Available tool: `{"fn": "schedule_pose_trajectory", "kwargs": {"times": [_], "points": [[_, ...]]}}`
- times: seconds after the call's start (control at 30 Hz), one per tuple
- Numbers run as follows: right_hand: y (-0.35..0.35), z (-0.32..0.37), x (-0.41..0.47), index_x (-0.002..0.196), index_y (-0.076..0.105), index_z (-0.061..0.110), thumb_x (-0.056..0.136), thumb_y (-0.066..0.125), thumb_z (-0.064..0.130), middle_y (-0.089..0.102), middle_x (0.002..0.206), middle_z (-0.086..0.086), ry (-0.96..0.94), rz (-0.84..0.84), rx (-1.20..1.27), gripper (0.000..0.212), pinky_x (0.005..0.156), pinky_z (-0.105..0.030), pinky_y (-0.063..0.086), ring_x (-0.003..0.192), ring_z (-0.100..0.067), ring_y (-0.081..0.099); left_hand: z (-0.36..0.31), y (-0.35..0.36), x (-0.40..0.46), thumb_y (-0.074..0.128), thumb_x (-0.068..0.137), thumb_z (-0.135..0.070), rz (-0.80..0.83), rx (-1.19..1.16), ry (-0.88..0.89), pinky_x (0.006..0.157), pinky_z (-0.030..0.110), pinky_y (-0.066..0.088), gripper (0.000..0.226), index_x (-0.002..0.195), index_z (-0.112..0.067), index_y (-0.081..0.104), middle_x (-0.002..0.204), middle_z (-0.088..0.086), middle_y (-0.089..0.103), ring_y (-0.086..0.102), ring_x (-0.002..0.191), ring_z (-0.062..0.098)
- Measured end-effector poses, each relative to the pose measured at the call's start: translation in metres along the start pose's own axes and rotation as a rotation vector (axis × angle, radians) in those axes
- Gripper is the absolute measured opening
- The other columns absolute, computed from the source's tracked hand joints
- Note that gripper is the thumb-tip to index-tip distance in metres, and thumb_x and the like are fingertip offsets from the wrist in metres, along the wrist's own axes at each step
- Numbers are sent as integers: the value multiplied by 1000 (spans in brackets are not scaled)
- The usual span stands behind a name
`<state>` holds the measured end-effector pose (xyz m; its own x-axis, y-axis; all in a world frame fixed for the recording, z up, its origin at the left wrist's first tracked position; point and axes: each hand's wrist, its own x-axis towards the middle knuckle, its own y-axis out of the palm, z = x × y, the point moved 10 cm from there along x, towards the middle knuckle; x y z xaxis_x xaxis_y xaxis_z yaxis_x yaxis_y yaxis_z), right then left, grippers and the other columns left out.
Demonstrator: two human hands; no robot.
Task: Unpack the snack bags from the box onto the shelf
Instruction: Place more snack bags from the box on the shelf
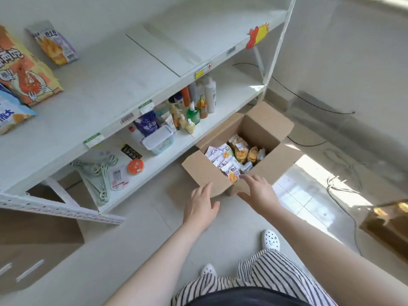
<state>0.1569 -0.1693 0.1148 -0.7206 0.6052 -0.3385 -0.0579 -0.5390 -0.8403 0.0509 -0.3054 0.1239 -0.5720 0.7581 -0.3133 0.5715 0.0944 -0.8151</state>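
An open cardboard box (262, 127) stands on the floor beside the white shelf unit (114, 85). Inside it lie several small snack bags (231, 157), white-purple ones and orange-yellow ones. My left hand (202, 206) hovers open in front of the box's near flap, holding nothing. My right hand (258, 192) is open with fingers spread at the box's near edge, its fingertips just above one snack bag. On the upper shelf at the left lie larger snack bags: an orange-yellow one (24, 69), a grey-orange one (55, 43) and a blue one (11, 113).
The lower shelf holds bottles (198, 100), a plastic container (157, 140), a purple pouch (146, 124), hangers (97, 173) and an orange disc (135, 166). A flat cardboard sheet (37, 246) lies at the left, another box (390, 226) at the right. Cables (340, 204) cross the floor.
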Motion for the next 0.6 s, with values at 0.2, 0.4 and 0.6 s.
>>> {"fn": "schedule_pose_trajectory", "kwargs": {"times": [0.2,0.4,0.6], "points": [[-30,-91,11,147,39,23,94,62,38,48,145,-3,55,59,30,60,105,-32,34,134,-25,41,-50,45,54,52,94,-33,91,23,-73,110,32,29,60,147,-17,29,146,3,39,32,135,22],[-65,-165,60,147,38,21,95,61,35,50,143,-6,47,130,51,59,101,-34,39,132,-27,42,-91,88,112,53,94,-30,104,-80,-251,110,33,29,60,147,-15,30,147,6,39,34,135,26],[-72,-182,130,147,38,22,94,62,37,52,138,-8,-24,256,-11,61,98,-38,42,124,-29,49,-94,96,145,55,93,-28,61,-150,-375,110,34,30,60,147,-15,31,146,6,41,35,134,25]]}}
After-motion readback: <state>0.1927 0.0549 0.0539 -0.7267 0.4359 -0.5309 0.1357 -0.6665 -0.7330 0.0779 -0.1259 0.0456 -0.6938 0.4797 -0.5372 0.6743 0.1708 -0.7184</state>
